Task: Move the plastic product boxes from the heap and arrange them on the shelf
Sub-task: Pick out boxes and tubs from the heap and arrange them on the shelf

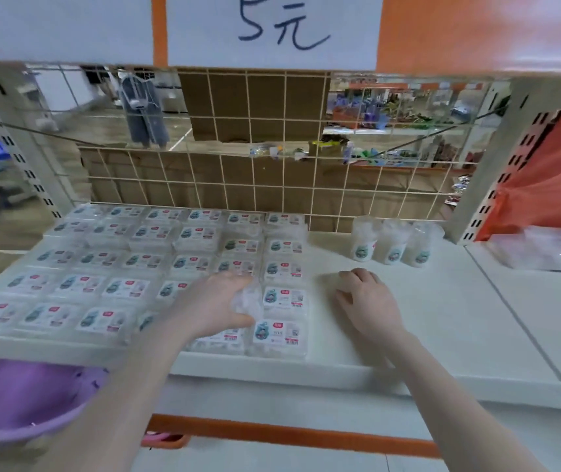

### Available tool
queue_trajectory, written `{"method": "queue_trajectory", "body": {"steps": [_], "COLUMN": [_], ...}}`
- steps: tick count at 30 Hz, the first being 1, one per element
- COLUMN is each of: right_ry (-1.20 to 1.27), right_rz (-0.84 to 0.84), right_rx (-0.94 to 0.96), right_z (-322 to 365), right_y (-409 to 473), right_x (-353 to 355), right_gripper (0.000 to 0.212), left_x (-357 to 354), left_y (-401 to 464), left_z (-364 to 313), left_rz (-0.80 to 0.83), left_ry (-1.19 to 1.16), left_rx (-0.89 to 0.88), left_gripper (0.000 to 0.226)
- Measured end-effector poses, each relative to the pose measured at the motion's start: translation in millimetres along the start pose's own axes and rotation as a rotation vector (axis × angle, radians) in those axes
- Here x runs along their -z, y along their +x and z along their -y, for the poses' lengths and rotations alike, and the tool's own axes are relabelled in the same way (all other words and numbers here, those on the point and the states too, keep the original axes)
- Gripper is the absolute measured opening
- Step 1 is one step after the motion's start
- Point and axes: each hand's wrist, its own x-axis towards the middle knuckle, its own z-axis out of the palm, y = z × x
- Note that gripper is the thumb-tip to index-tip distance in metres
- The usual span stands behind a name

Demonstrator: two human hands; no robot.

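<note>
Left hand (219, 303) grips a clear box (250, 299) over the shelf (442, 321) front rows, likely to fill a gap. Right hand (366, 303) rests beside, fingers curled, contents unclear.

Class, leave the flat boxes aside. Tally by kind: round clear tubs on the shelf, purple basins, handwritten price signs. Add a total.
Round clear tubs: 3
Purple basin: 1
Handwritten price sign: 1
Total: 5

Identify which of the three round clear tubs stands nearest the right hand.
The leftmost round clear plastic tub, at the row's end towards the right hand.
</note>
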Motion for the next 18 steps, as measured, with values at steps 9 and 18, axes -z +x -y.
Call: {"method": "queue_trajectory", "body": {"steps": [9, 18], "right_ry": [0.086, 0.085], "right_rz": [-0.042, -0.031], "right_rx": [0.056, 0.066], "right_z": [9, 10], "right_y": [5, 8], "right_x": [-16, -17], "right_gripper": [0.029, 0.030], "left_x": [6, 29], "left_y": [-7, 8], "left_z": [-2, 10], "left_rz": [0.081, 0.228], "left_ry": [-0.012, -0.249], "left_rx": [-0.024, 0.020], "left_gripper": [0.078, 0.021]}}
